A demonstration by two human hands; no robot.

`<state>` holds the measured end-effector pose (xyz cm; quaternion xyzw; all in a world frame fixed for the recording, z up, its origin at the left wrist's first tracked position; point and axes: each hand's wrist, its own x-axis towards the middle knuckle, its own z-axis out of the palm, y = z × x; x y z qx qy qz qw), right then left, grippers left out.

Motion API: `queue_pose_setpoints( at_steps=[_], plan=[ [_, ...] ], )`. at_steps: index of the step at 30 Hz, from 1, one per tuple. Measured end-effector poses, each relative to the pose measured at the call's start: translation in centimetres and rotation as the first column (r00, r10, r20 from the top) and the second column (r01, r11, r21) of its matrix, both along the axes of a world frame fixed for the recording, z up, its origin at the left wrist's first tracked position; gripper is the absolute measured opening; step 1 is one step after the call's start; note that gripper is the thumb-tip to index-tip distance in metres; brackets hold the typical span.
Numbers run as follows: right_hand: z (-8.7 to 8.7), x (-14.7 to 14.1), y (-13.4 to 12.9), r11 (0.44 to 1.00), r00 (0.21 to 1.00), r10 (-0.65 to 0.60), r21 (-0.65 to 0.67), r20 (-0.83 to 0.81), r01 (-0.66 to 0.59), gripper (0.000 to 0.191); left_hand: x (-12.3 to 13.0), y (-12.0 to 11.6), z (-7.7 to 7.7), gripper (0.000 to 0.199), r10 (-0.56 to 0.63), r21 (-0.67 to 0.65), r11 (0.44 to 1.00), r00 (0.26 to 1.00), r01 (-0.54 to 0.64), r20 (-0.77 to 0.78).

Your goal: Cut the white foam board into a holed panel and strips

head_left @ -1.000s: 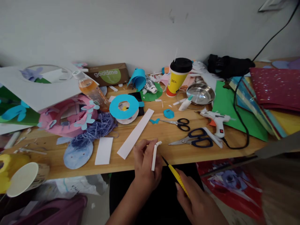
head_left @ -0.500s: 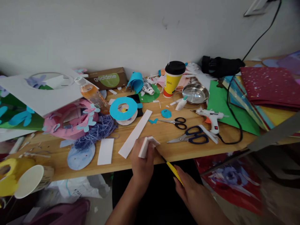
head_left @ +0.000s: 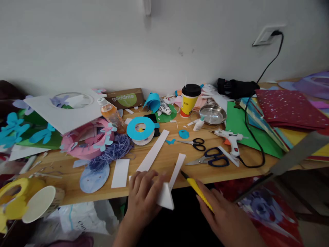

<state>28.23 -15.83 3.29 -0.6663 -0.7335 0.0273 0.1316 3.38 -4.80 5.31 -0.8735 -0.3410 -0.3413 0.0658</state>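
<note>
My left hand is closed around a white foam board piece, whose end sticks out past the fingers at the table's front edge. In my right hand is a yellow craft knife, its dark tip pointing up and left. Between the two hands, a narrow white strip lies slanted at the edge. A longer white strip reaches back from behind my left hand, and a white rectangle lies to its left. Navy-handled scissors rest beyond the knife.
A white glue gun trails a black cord to the wall socket. Further back stand a yellow cup, a metal bowl and a drink bottle. Blue yarn and a pink paper ring sit left; black-handled scissors lie centrally.
My left hand has turned palm down, lowering the foam board piece. A narrow strip now lies apart beside it. The knife has moved away from the foam board, and the view has tilted up.
</note>
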Motion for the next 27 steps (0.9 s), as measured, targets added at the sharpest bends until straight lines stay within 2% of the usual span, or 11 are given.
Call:
queue_pose_setpoints(
  at_steps=[2, 5, 10, 14, 16, 17, 18, 21, 23, 25, 27],
  plan=[
    [0.6, -0.1, 1.3, 1.000, 0.999, -0.004, 0.005, 0.035, 0.004, 0.045, 0.5, -0.1, -0.9, 0.052, 0.008, -0.126, 0.992, 0.993, -0.023, -0.120],
    [0.3, -0.7, 3.4, 0.995, 0.994, 0.105, -0.002, 0.040, -0.105, 0.042, 1.0, 0.4, -2.2, 0.064, 0.000, -0.247, 0.967, 0.974, -0.058, -0.228],
    [-0.8, -1.8, 7.7, 0.983, 0.980, 0.176, 0.033, 0.093, -0.179, 0.043, 1.0, 1.5, -3.8, 0.076, -0.063, -0.286, 0.957, 0.937, -0.041, -0.345],
    [1.5, -2.8, 13.9, 0.982, 0.979, 0.188, 0.008, -0.076, -0.188, 0.029, 0.9, 1.9, -4.1, 0.075, -0.030, -0.305, 0.949, 0.936, -0.084, -0.352],
    [2.7, -4.0, 18.2, 0.997, 0.976, 0.076, 0.005, -0.203, -0.077, 0.030, 1.0, 1.9, -4.1, 0.075, -0.012, -0.300, 0.949, 0.941, -0.096, -0.337],
    [3.1, -4.8, 20.5, 0.999, 0.966, -0.001, -0.050, -0.259, -0.013, 0.029, 1.0, 1.9, -4.1, 0.075, -0.002, -0.293, 0.951, 0.943, -0.102, -0.333],
    [3.2, -5.8, 22.8, 0.990, 0.948, -0.091, -0.134, -0.306, 0.052, 0.028, 1.0, 1.9, -4.2, 0.075, 0.009, -0.284, 0.953, 0.944, -0.108, -0.329],
    [2.5, -8.7, 28.7, 0.958, 0.909, -0.241, -0.233, -0.339, 0.167, 0.037, 1.1, 1.7, -4.4, 0.071, 0.037, -0.260, 0.958, 0.948, -0.124, -0.315],
    [1.7, -10.3, 31.2, 0.931, 0.878, -0.320, -0.291, -0.356, 0.221, 0.051, 1.1, 1.6, -4.6, 0.070, 0.052, -0.249, 0.959, 0.950, -0.134, -0.308],
    [1.0, -11.3, 32.6, 0.903, 0.844, -0.387, -0.337, -0.372, 0.265, 0.061, 1.1, 1.5, -4.8, 0.069, 0.062, -0.243, 0.960, 0.952, -0.139, -0.299],
    [0.6, -11.9, 33.2, 0.883, 0.811, -0.437, -0.354, -0.389, 0.307, 0.061, 1.1, 1.5, -5.0, 0.068, 0.066, -0.236, 0.962, 0.955, -0.137, -0.288]
  ],
)
